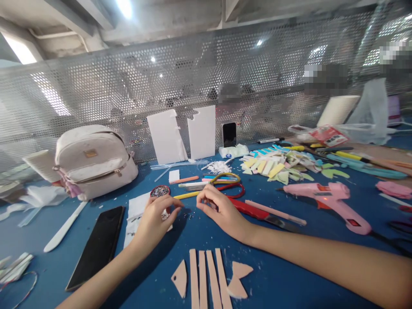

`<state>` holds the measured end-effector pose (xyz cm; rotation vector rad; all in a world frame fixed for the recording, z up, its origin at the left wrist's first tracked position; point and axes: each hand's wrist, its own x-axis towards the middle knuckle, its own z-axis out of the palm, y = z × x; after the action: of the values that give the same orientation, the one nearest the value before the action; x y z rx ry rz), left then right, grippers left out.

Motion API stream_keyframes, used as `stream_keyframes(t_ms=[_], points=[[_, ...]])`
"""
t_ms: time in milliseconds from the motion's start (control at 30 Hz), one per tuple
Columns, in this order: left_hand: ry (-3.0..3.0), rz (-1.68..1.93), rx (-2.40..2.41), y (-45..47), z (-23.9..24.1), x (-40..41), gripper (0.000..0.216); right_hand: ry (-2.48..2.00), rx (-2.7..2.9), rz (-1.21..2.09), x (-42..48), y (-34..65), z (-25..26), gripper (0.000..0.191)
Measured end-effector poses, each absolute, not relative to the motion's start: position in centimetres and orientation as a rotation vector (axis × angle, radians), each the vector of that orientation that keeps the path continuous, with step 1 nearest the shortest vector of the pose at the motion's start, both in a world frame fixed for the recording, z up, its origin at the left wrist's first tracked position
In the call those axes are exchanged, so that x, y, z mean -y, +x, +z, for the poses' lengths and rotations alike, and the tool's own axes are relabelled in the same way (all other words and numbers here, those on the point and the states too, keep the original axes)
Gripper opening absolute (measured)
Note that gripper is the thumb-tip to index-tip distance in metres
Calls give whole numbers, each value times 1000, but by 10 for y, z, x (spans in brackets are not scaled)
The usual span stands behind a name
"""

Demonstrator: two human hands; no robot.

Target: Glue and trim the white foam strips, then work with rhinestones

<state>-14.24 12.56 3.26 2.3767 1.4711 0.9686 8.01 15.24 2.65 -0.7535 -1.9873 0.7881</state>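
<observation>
My left hand [159,210] hovers over the middle of the table, its thumb and fingertips drawn together. Beneath and behind it are a small red-rimmed dish of glittery bits [160,191] and a white paper sheet [135,210]. Facing it across a small gap, my right hand [222,212] is curled in a pinch. Anything between the fingertips of either hand is too small or hidden to make out. A yellow stick [186,195] lies just behind both hands. Nearer me lie several pale pink strips [202,279], a triangular piece with a hole [180,279] and two tail-like pieces [240,279].
At left are a black phone [96,249], a white plastic knife [66,225] and a backpack [95,161]. On the right lie a red-handled cutter [249,209], scissors [236,184] and a pink glue gun [322,195]. Paper scraps [280,165] are piled behind, before a perforated screen [180,86].
</observation>
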Motion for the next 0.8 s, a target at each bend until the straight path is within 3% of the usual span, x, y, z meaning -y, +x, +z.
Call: stream_keyframes(t_ms=[167, 367, 467, 633, 800], points=[[2386, 841, -1447, -153, 30, -136, 5, -776, 1901, 639, -155, 81, 24, 12], [2356, 774, -1447, -152, 30, -136, 11, -821, 1861, 491, -155, 82, 23, 12], [2326, 792, -1443, -150, 29, -135, 12, -793, 1880, 524, -155, 82, 24, 13], [2210, 916, -1443, -140, 29, -126, 10, -750, 1923, 854, -151, 81, 26, 16], [2099, 1111, -1413, -130, 22, -111, 10, -743, 2038, 784, -146, 81, 28, 11]])
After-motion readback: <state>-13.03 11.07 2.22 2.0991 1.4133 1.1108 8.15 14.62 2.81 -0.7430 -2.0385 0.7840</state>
